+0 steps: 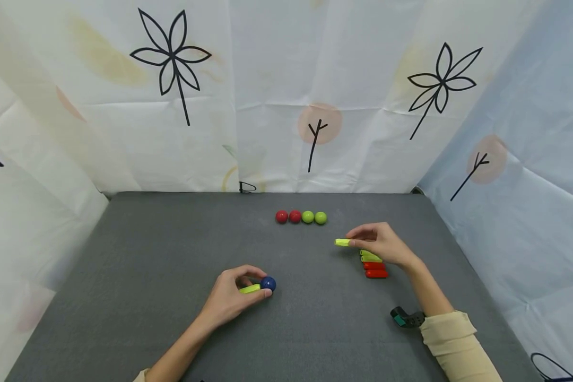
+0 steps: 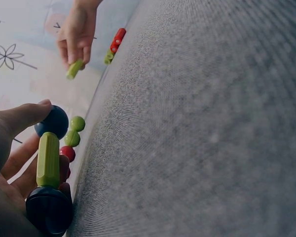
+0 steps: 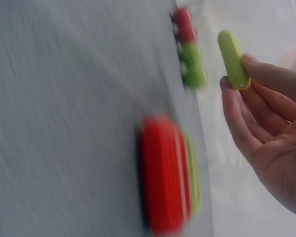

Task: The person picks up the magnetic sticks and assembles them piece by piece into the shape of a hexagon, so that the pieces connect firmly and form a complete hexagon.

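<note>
My left hand (image 1: 231, 294) holds a joined piece above the table. It is a blue ball (image 1: 268, 284) on the end of a yellow-green rod (image 2: 48, 160), with a second dark ball (image 2: 49, 211) at the rod's other end. Thumb and fingers pinch around the blue ball. Over to the right, my right hand (image 1: 382, 244) pinches another yellow-green rod (image 3: 233, 59) between thumb and fingertips, lifted off the table. Just below that hand lie yellow-green rods (image 1: 371, 258) and red rods (image 1: 376, 274) side by side.
Toward the back of the grey table (image 1: 172, 239), two red balls (image 1: 288, 216) and two green balls (image 1: 314, 217) form a row. A black device with a teal patch (image 1: 407, 318) is beside the right sleeve. Patterned cloth (image 1: 277, 95) hangs behind and at both sides.
</note>
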`<control>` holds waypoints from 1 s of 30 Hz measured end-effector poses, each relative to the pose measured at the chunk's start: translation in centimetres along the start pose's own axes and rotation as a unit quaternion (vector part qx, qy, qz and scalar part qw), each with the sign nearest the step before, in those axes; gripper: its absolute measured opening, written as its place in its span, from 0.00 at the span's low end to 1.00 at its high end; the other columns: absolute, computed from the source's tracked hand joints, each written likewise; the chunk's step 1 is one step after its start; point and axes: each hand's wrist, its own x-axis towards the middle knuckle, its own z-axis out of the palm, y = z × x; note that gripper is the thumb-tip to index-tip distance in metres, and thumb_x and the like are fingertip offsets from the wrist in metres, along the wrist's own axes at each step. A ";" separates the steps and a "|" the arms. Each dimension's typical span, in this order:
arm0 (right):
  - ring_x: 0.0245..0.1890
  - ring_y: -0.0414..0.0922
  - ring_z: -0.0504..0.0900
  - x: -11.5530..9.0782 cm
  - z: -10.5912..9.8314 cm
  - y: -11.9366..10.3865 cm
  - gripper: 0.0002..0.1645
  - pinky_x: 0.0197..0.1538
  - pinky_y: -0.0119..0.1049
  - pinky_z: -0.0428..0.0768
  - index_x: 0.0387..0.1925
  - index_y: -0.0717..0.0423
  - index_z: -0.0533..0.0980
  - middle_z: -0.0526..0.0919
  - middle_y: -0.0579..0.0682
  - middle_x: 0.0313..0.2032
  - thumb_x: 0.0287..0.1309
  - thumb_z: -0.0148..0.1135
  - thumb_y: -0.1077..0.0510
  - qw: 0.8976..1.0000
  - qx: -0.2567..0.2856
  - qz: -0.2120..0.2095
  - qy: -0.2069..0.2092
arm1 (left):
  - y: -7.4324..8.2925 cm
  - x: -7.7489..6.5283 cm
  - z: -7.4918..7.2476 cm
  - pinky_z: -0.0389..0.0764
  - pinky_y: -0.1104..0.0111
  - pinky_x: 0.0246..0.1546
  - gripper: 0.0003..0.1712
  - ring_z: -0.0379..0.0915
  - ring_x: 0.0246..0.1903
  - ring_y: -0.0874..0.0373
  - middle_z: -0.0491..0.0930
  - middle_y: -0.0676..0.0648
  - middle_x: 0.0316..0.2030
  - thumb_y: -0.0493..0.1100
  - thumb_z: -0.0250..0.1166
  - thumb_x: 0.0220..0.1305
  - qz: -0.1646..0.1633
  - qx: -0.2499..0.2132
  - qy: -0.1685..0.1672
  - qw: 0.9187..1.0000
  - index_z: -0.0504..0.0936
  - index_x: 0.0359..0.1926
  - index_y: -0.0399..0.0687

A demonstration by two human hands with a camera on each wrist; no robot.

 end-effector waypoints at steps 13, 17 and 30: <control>0.44 0.63 0.91 1.1 8.1 -5.9 0.11 0.49 0.31 0.89 0.50 0.63 0.87 0.92 0.61 0.46 0.68 0.74 0.63 0.990 0.074 -0.083 -0.091 | -0.4 -0.1 0.0 0.80 0.71 0.39 0.17 0.82 0.37 0.62 0.91 0.55 0.44 0.51 0.86 0.56 0.019 -0.019 -0.002 1.000 0.91 0.44 0.62; 0.43 0.61 0.92 1.2 10.0 -6.7 0.11 0.51 0.32 0.89 0.50 0.61 0.87 0.93 0.59 0.46 0.69 0.74 0.61 0.987 0.071 -0.087 -0.116 | -0.4 -0.1 0.0 0.81 0.71 0.38 0.17 0.83 0.37 0.61 0.91 0.55 0.44 0.51 0.86 0.55 0.023 -0.026 -0.005 0.999 0.91 0.44 0.62; 0.40 0.50 0.93 1.2 12.5 -7.7 0.09 0.50 0.34 0.90 0.47 0.60 0.88 0.94 0.54 0.42 0.68 0.75 0.61 0.990 0.037 -0.093 -0.102 | -0.2 -0.2 -0.2 0.79 0.71 0.36 0.19 0.83 0.36 0.64 0.91 0.56 0.43 0.53 0.87 0.55 0.030 0.001 -0.001 1.000 0.90 0.45 0.61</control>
